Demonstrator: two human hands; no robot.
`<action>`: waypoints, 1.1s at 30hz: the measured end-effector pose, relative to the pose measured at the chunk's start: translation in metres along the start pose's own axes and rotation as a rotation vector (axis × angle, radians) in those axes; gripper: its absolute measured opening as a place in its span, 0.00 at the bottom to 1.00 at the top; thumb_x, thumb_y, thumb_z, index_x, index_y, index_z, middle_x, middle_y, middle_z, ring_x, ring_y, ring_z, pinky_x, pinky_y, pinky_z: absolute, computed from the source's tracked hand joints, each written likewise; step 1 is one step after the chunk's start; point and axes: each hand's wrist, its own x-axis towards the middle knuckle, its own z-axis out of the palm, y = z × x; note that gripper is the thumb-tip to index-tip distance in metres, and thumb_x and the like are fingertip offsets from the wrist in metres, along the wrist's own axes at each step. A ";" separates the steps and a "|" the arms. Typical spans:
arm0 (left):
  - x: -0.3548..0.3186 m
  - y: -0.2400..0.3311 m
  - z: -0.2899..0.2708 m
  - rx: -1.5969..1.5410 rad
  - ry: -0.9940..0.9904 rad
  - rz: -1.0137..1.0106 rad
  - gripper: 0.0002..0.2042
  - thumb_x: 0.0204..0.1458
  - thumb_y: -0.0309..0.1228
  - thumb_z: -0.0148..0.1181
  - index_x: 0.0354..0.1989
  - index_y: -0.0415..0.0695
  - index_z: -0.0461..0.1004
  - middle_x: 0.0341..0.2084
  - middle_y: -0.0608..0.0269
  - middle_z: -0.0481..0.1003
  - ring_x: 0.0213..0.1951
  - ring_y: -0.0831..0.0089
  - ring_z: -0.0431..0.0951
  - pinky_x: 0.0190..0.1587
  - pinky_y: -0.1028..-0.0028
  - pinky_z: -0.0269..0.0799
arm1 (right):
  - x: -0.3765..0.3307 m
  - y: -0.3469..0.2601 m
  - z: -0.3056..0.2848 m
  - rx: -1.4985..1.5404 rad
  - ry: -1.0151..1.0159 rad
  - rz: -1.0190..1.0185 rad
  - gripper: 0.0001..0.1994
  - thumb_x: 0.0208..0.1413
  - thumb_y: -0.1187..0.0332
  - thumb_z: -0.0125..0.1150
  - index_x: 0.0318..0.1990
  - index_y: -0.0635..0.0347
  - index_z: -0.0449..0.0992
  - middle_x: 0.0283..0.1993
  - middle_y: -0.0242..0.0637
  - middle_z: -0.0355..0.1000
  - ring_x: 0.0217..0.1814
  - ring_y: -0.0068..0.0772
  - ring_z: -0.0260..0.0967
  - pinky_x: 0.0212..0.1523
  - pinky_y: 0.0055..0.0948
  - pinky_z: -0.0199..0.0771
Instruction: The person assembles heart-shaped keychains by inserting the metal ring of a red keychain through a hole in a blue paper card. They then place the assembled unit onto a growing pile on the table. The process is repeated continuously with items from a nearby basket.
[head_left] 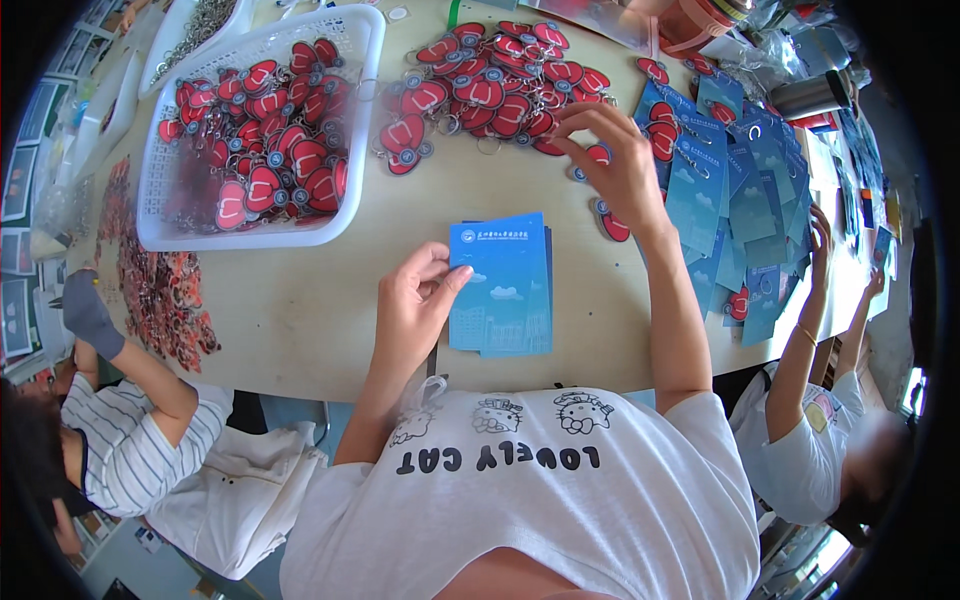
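My left hand [415, 300] grips a small stack of blue cards [500, 285], thumb on top and fingers at the left edge. The cards carry a sky and cloud print and stand upright before my chest. Up and to the right, my right hand [615, 165] hovers at the edge of a heap of red keychains [485, 85]. Its fingers are curved and apart, and nothing shows between them. Each keychain has a red oval piece, a small round blue-grey tag and a metal ring. A few loose keychains [612, 222] lie beside my right wrist.
A white plastic basket [345, 215] full of red keychains stands at the left. Blue cards with keychains [750, 195] spread across the right side. Orange-red small pieces [165, 310] lie at the left edge. Co-workers sit at both sides; one wears a grey glove [92, 312].
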 end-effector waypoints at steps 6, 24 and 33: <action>-0.007 0.019 0.009 0.282 0.238 0.276 0.10 0.55 0.22 0.60 0.45 0.37 0.73 0.32 0.64 0.75 0.29 0.86 0.71 0.25 0.84 0.65 | -0.016 -0.018 -0.020 0.749 0.104 0.290 0.06 0.58 0.74 0.60 0.38 0.68 0.73 0.35 0.33 0.74 0.40 0.20 0.71 0.42 0.21 0.70; 0.011 0.038 0.042 -0.410 0.048 0.440 0.12 0.60 0.23 0.54 0.50 0.34 0.67 0.44 0.61 0.72 0.46 0.79 0.71 0.50 0.78 0.65 | -0.033 -0.096 0.006 0.510 0.302 0.204 0.08 0.44 0.71 0.73 0.32 0.58 0.80 0.50 0.37 0.62 0.39 0.22 0.62 0.36 0.21 0.67; 0.008 0.048 0.054 -0.633 0.024 0.413 0.13 0.61 0.24 0.52 0.52 0.35 0.66 0.44 0.63 0.71 0.47 0.78 0.70 0.53 0.75 0.64 | -0.035 -0.098 0.012 0.618 0.289 0.177 0.07 0.48 0.74 0.69 0.34 0.63 0.78 0.40 0.37 0.72 0.38 0.22 0.69 0.34 0.21 0.69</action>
